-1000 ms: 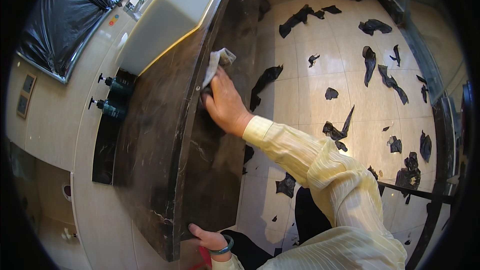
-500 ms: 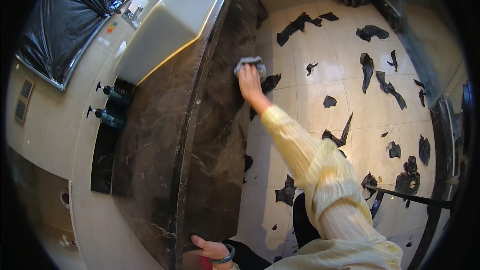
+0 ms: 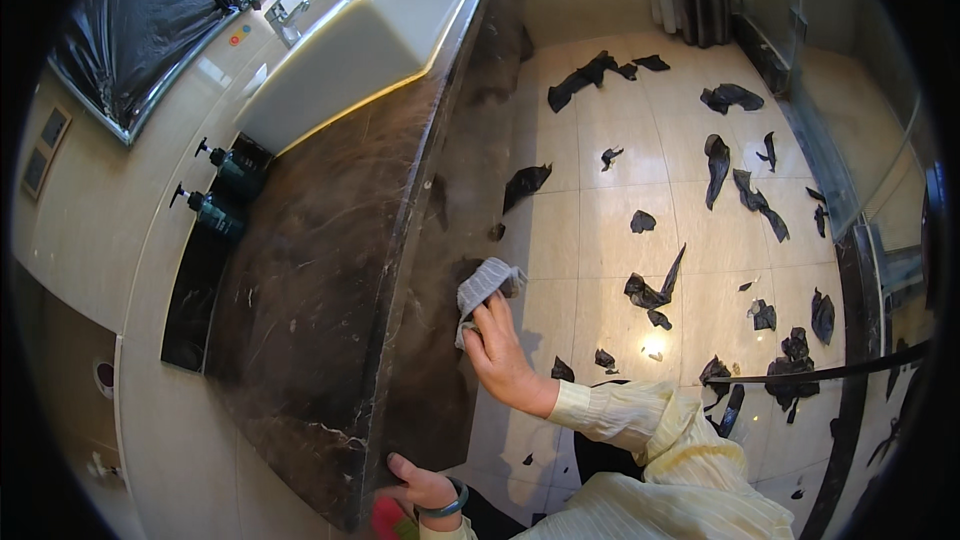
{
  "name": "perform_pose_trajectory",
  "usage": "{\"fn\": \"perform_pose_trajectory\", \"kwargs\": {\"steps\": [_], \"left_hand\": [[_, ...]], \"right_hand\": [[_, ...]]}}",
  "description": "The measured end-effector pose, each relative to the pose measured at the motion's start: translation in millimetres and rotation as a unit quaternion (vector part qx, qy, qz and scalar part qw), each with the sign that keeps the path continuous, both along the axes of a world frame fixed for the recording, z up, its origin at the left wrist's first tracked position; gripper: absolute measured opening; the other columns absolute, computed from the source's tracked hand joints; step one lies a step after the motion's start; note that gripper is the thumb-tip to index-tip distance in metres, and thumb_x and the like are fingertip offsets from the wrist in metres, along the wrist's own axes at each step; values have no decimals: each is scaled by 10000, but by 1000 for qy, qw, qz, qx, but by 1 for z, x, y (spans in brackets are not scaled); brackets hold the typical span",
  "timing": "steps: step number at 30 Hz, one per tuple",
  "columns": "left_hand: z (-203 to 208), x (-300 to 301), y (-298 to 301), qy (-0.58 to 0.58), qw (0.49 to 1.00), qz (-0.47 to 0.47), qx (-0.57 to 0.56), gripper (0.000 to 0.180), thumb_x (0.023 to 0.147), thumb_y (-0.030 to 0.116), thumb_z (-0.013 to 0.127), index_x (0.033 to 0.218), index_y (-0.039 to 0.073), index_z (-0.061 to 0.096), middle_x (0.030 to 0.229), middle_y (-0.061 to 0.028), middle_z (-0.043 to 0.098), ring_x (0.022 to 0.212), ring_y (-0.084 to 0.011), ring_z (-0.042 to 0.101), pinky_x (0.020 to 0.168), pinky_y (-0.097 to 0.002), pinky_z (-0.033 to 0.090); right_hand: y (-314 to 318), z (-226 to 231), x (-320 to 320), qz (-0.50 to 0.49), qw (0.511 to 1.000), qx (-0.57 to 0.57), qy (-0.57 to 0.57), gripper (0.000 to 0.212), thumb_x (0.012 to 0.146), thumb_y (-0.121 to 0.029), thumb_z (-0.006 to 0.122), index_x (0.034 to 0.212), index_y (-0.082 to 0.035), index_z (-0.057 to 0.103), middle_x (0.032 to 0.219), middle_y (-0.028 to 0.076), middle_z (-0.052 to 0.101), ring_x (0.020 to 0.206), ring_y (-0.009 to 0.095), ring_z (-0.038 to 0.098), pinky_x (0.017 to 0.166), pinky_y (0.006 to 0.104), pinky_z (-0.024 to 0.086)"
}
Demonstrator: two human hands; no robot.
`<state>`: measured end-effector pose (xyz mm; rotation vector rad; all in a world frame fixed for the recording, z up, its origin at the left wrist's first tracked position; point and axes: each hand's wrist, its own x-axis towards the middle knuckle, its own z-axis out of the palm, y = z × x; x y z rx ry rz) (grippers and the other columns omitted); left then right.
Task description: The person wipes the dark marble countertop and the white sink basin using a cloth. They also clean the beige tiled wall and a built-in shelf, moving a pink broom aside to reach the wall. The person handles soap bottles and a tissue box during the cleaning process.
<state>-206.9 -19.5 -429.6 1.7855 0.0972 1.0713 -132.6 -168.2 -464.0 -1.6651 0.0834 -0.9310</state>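
Observation:
My right hand (image 3: 508, 363) presses a folded grey striped cloth (image 3: 482, 288) against the dark front panel (image 3: 433, 315) of a brown marble vanity counter (image 3: 300, 270). Its fingers lie over the cloth near the panel's floor-side edge. At the counter's near end is my left hand (image 3: 424, 492), a bangle (image 3: 446, 500) on its wrist. The left thumb points up beside the panel; the other fingers look curled and are mostly hidden. Below them shows a blurred red and green thing (image 3: 388, 516) that I cannot make out.
Torn black plastic scraps (image 3: 655, 290) litter the tiled floor. On the counter stand a white basin (image 3: 385, 35) and two dark pump bottles (image 3: 217, 212). Black sheeting (image 3: 150, 35) covers a panel on the wall. A glass partition (image 3: 835, 100) stands at the right.
My right hand has drawn the cloth down the panel, toward me. The left hand has shifted slightly, and more of the red thing shows. The whole view has tilted a little.

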Motion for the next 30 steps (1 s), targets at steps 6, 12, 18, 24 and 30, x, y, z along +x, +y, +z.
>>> {"fn": "perform_pose_trajectory", "kwargs": {"steps": [6, 12, 18, 24, 30], "left_hand": [[-6, 1, 15, 11, 1000, -26, 6, 623, 931, 155, 505, 1401, -81, 171, 1343, -241, 393, 1155, -294, 470, 989, -364, 403], [-13, 3, 20, -7, 998, -52, 33, 613, 916, 170, 531, 1348, -124, 210, 1309, -256, 417, 1140, -305, 475, 979, -378, 404], [-4, 0, 14, 9, 996, -80, -42, 590, 909, 190, 553, 1315, -126, 263, 1301, -250, 424, 1143, -310, 473, 975, -384, 404], [-7, 3, 12, 14, 993, -109, -31, 540, 912, 188, 557, 1285, -120, 318, 1279, -244, 448, 1129, -304, 483, 975, -385, 401], [-17, 2, 31, 19, 993, -114, 5, 527, 910, 172, 554, 1276, -131, 325, 1263, -237, 468, 1122, -300, 495, 945, -404, 425]], "right_hand": [[-57, 60, 15, 101, 968, 214, -78, 221, 849, 9, 510, 1068, 17, 540, 1010, 116, 544, 905, 290, 538, 803, 338, 436], [-59, 134, 1, 47, 972, -152, -172, 358, 820, -105, 567, 1158, 12, 549, 1275, 236, 432, 1172, 395, 413, 1015, 431, 322], [-87, 118, 87, -41, 973, -134, -182, 402, 908, -195, 441, 1248, 19, 471, 1339, 277, 362, 1248, 434, 346, 1052, 442, 281], [-124, 121, 118, -55, 988, -47, -134, 400, 951, -210, 381, 1249, 49, 441, 1336, 289, 358, 1253, 417, 343, 1054, 418, 281], [-22, 105, 9, 2, 962, -214, -167, 434, 769, -187, 558, 1124, 59, 529, 1280, 312, 390, 1214, 504, 357, 1048, 509, 296]]}}
